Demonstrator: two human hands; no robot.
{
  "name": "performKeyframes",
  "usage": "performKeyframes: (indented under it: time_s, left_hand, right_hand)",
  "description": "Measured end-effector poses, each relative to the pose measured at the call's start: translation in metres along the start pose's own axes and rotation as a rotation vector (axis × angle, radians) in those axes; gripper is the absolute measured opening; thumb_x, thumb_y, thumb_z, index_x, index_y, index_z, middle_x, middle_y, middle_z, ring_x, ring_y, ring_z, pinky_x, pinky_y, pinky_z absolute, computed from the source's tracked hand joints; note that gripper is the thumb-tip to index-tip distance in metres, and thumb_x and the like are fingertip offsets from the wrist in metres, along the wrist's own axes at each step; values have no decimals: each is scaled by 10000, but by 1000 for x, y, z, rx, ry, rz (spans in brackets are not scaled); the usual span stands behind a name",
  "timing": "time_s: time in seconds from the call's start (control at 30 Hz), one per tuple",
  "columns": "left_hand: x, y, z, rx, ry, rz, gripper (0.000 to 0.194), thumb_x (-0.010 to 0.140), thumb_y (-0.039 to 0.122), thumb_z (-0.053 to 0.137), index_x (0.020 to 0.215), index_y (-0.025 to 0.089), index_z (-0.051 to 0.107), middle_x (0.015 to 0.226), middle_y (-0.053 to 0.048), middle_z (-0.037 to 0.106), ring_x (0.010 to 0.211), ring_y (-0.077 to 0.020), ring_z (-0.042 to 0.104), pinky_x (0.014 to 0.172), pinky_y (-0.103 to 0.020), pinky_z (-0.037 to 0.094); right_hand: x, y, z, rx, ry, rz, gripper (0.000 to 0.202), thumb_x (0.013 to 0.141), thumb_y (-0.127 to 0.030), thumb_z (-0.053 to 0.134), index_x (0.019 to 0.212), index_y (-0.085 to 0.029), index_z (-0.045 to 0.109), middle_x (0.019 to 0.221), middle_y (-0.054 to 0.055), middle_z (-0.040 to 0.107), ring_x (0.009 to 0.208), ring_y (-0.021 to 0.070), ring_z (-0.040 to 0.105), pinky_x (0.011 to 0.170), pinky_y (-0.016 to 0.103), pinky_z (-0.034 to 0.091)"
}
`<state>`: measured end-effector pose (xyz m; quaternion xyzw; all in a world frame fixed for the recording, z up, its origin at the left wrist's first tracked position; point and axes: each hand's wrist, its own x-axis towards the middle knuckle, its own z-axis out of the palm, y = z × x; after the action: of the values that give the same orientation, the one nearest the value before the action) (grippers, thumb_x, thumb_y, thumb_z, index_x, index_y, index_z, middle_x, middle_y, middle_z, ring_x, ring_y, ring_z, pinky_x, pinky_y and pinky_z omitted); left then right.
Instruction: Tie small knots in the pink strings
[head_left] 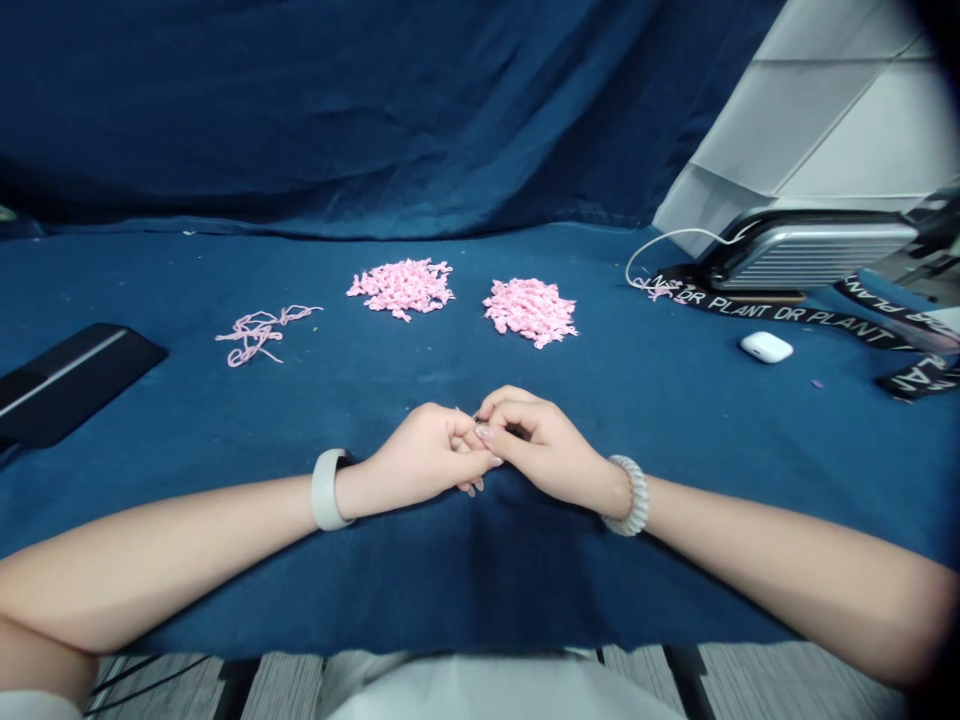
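My left hand and my right hand meet at the fingertips low over the blue cloth. Both are closed, thumbs and fingers pinched together. Whatever lies between the fingertips is hidden or too small to make out. Beyond the hands rest two heaps of small pink knotted yarn pieces: a left heap and a right heap. Farther left is a loose tangle of pink yarn. Neither hand touches the heaps or the tangle.
A black flat object lies at the left edge. On the right are a white earbud case, a black lettered lanyard, a silver ribbed device and a white cable. Dark blue fabric hangs behind.
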<state>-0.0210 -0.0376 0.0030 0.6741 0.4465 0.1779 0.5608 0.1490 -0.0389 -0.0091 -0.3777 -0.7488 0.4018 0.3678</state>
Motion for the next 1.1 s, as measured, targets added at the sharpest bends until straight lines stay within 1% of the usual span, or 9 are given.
performKeyframes:
  time_s: [0.2,0.37,0.57,0.73,0.83,0.93,1.0,1.1]
  left_hand:
    - [0,-1,1,18,1,3,335,722,428,600,657,100,591,572,-45,642,526,-95,618,517,-146,476]
    - [0,-1,0,38,-7,12,334,719,429,604,659,101,592,586,-48,646,519,-82,605,508,-138,461]
    - [0,-1,0,38,-13,14,331,730,427,597,676,100,589,593,-48,646,524,-74,601,509,-130,448]
    - [0,-2,-1,29,-14,19,327,733,421,598,689,97,588,594,-48,647,521,-69,597,508,-124,446]
    - [0,-1,-1,15,-17,25,321,733,412,603,688,95,587,590,-41,644,512,-59,588,500,-114,442]
    - [-1,0,-1,6,-16,28,311,731,394,611,672,91,581,578,-32,637,499,-49,577,492,-105,437]
    - [-1,0,-1,-1,-15,26,305,734,388,611,675,90,580,576,-29,635,497,-44,574,494,-103,437]
    - [-1,0,-1,-9,-17,21,309,745,393,599,685,90,581,577,-25,635,499,-44,575,498,-105,441]
  right_hand:
    - [1,-1,-2,143,16,107,217,783,-221,580,578,-150,588,858,53,568,780,137,546,698,282,420]
    - [2,-3,-4,215,13,171,204,746,-211,612,553,-146,595,862,47,554,765,128,543,719,288,423]
    - [2,-3,-5,230,18,211,186,729,-206,624,555,-147,601,872,48,557,774,131,543,736,299,425]
    - [2,-3,-6,224,31,187,210,739,-230,623,549,-145,594,861,47,561,763,129,543,728,293,426]
    - [4,0,-10,269,30,156,276,789,-292,582,556,-145,570,828,46,575,756,131,549,766,305,429]
    - [7,4,-13,325,31,168,370,841,-375,515,553,-144,536,808,48,582,743,136,553,799,327,433]
    - [7,4,-14,296,7,157,411,859,-400,483,542,-144,533,801,52,581,763,141,551,821,331,429]
    - [6,0,-12,188,-46,109,411,866,-387,479,544,-146,564,797,52,573,800,144,545,817,314,422]
